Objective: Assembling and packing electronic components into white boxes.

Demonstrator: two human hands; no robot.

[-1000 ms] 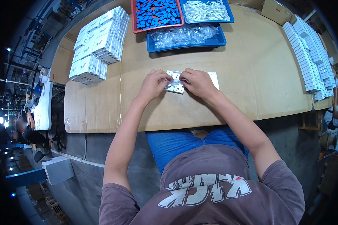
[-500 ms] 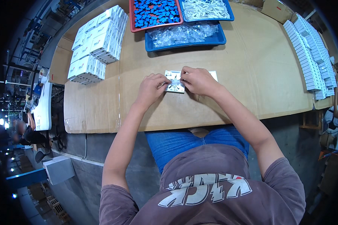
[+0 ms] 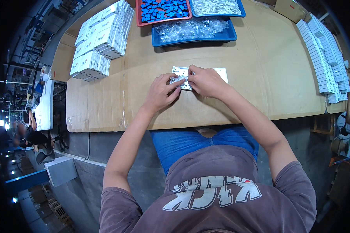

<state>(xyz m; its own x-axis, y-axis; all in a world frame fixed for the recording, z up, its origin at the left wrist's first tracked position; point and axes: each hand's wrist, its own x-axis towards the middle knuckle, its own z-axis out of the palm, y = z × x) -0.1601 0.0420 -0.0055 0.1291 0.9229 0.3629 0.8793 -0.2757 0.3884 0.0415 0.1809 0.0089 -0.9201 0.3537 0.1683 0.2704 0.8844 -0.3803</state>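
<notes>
A white case [image 3: 186, 86] lies opened on the cardboard-covered table in front of me, small clear and white parts inside its left half. Its flat white half [image 3: 222, 73] shows to the right, partly behind my right hand. My left hand [image 3: 163, 90] rests over the left side, index finger stretched across the parts and thumb apart from it near the front edge. My right hand [image 3: 206, 82] has its fingers pinched together at the middle of the case. Whatever small piece is between those fingertips is hidden.
Beyond the hands stand a blue tray [image 3: 194, 42] of clear plastic pieces, a red tray [image 3: 144, 23] of blue parts and another blue tray [image 3: 217, 15] of white pieces. Stacked white boxes rise at the left [image 3: 101, 40] and right [image 3: 322, 58]. The table's front edge runs near my lap.
My left index finger has stretched out further over the parts, and the thumb has parted from it. My right hand stays pinched at the case. The whole view has shifted slightly.
</notes>
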